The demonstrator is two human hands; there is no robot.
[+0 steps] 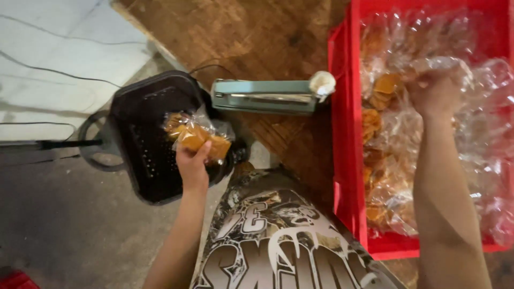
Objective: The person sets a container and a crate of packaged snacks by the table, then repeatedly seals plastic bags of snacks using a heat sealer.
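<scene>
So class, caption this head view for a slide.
Left hand holds a snack bag; right hand grips another in the red crate.

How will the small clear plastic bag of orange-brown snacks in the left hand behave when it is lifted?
The small clear plastic bag of orange-brown snacks probably feels light, since the left hand holds it alone. The crinkled film looks floppy and perhaps slippery. The thin flat pieces inside may break if squeezed.

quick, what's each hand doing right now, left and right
Left hand: closed on a clear bag of orange snacks, over the black basket.
Right hand: closed on a clear bag in the red crate.
</scene>
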